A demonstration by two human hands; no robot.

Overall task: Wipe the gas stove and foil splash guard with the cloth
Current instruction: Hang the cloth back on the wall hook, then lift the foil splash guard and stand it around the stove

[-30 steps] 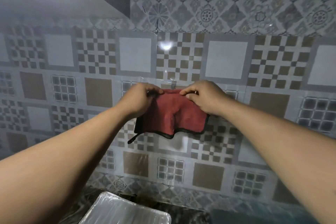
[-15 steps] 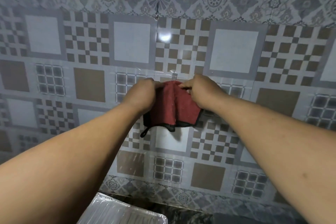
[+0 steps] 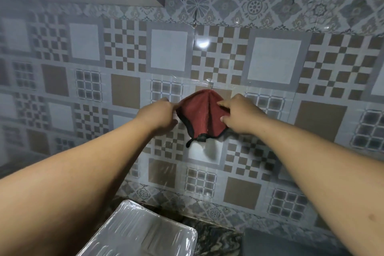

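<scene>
Red terry cloth with black trim (image 3: 204,115) draped peak-up from small clear hook (image 3: 210,85) on patterned tile wall (image 3: 270,58), likely its storage spot; black loop dangles below
Left hand (image 3: 159,115) pinches cloth's left edge; right hand (image 3: 239,113) pinches right edge, probably to spread cloth flat against wall
Ribbed silver foil splash guard (image 3: 141,233) at frame bottom, well below cloth; stove itself not identifiable

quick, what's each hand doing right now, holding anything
Left hand: pinching the left edge of the red cloth with black trim, which hangs from a clear wall hook.
Right hand: pinching the cloth's right edge.
</scene>
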